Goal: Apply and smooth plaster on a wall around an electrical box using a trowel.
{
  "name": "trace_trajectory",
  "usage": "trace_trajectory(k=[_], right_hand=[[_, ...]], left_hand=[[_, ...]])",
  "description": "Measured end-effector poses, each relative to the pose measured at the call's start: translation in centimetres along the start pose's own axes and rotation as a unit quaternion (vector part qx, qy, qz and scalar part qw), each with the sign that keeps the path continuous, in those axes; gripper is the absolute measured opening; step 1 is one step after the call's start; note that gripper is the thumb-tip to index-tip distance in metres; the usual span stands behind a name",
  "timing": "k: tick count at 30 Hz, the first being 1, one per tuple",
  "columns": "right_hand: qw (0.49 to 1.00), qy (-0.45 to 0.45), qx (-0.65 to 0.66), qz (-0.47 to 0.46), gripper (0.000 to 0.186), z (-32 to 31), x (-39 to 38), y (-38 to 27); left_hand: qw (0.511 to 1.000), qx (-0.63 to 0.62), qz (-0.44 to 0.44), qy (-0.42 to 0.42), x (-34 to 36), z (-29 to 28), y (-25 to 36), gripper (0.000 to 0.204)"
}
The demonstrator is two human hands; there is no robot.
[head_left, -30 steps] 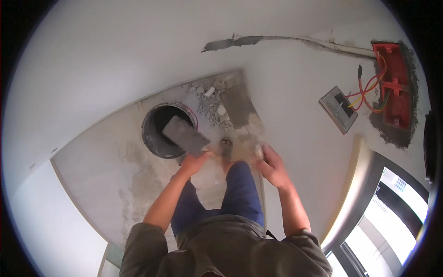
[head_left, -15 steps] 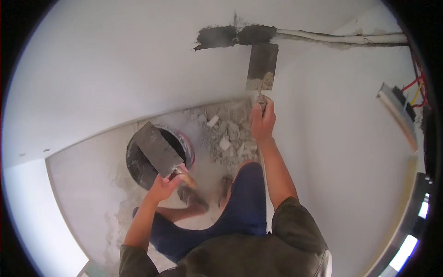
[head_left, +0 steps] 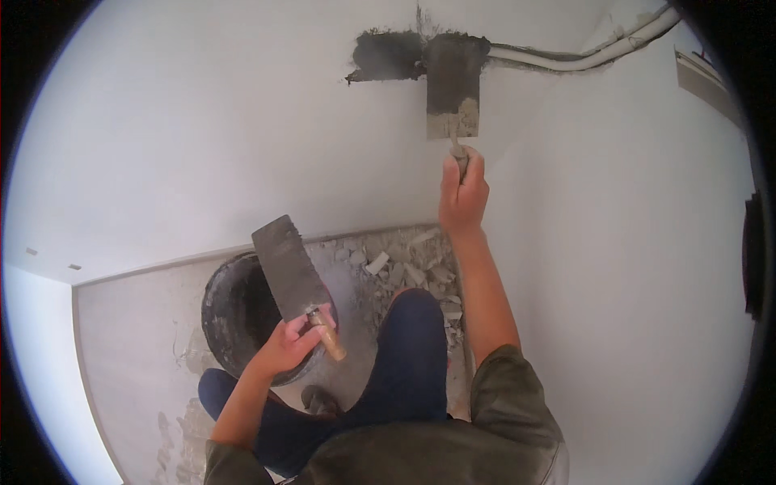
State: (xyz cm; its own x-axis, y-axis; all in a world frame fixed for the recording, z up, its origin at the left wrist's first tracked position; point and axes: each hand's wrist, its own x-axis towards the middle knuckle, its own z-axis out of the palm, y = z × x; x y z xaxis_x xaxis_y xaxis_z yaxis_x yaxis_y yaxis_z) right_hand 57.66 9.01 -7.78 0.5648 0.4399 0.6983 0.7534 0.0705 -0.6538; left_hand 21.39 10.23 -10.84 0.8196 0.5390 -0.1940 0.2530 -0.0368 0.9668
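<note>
My right hand [head_left: 464, 198] grips the short handle of a rectangular trowel [head_left: 453, 105], its blade pointing up. The blade's upper end overlaps the right part of a dark wet-mortar patch [head_left: 388, 56] on the white wall. Pale dried residue cakes the blade near the handle. Lower left, my left hand [head_left: 287, 343] is closed around a second trowel [head_left: 289, 271] at the base of its wooden handle. That grey, mortar-smeared blade slants over a black bucket [head_left: 218, 311] on the floor and hides part of its mouth.
Broken rubble [head_left: 404, 279] lies along the foot of the wall. A pale conduit pipe [head_left: 594, 61] runs in a chased groove right of the patch. At the upper right edge juts a light panel [head_left: 711, 85]. My bent knees and a shoe [head_left: 321, 400] are beside the bucket.
The right-hand trowel has moved up from just below the mortar patch so its blade overlaps the right part. The left-hand trowel has turned more upright. The view has shifted too.
</note>
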Motion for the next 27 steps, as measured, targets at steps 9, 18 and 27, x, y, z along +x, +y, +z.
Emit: trace_trajectory(k=[9, 18, 27], right_hand=[[0.997, -0.02, -0.037, 0.062, 0.032, 1.5, -0.7, 3.6], [0.992, -0.056, -0.019, 0.11, 0.031, 0.8, -2.8, 4.0], [0.987, -0.088, 0.055, 0.122, 0.039, -1.4, -3.6, -1.3]], left_hand=[[0.999, -0.008, 0.031, -0.027, 0.4, 1.3, 1.4, 0.025], [0.998, 0.054, 0.033, -0.021, 0.5, 1.7, 2.0, 0.022], [0.983, -0.178, -0.002, -0.05, 0.6, 2.8, 1.3, 0.022]])
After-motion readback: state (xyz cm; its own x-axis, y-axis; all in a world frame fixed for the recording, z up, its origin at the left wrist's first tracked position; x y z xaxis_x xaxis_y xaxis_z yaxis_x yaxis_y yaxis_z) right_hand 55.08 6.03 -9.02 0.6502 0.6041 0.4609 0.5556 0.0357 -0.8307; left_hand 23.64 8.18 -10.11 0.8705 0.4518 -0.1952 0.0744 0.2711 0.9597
